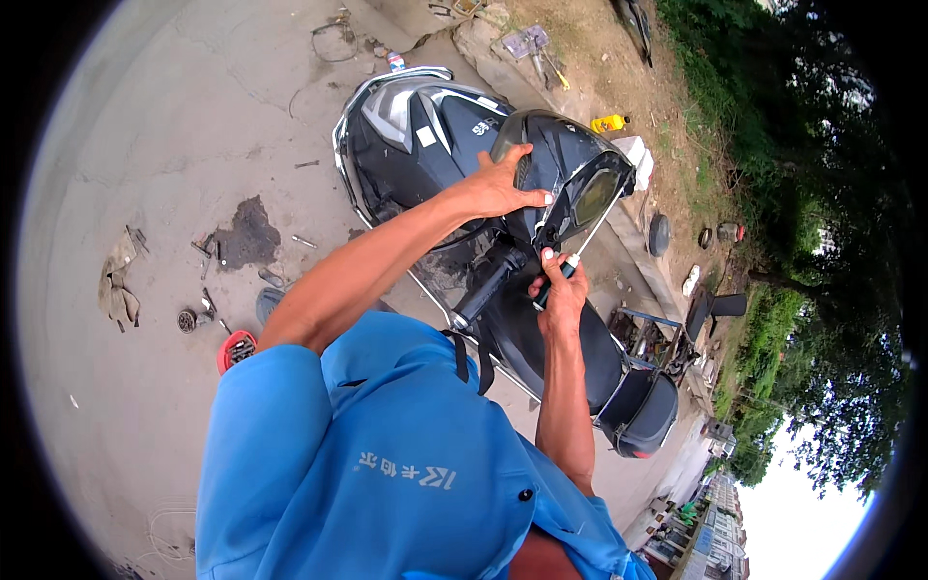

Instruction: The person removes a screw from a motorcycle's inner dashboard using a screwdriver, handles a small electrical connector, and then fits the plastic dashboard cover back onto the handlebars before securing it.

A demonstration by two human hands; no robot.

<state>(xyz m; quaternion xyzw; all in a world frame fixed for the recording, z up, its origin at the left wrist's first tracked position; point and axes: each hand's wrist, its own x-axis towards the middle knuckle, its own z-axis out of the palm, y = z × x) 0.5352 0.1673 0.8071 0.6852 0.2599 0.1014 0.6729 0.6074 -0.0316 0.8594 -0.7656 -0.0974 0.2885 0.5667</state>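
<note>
The right hand (559, 290) is clamped around a green-handled screwdriver (555, 280), its shaft running up to the black scooter's (425, 135) headlight panel (570, 184). Just beside that hand, toward the person, sits the black handlebar grip (488, 285). Just above, the left hand (498, 184) lies spread and flat on the panel's top, holding nothing. Beyond the hands, a yellow bottle (609, 123) lies on the dirt. Well off to the left, a red tray (235, 350) rests on the concrete ground (174, 126).
</note>
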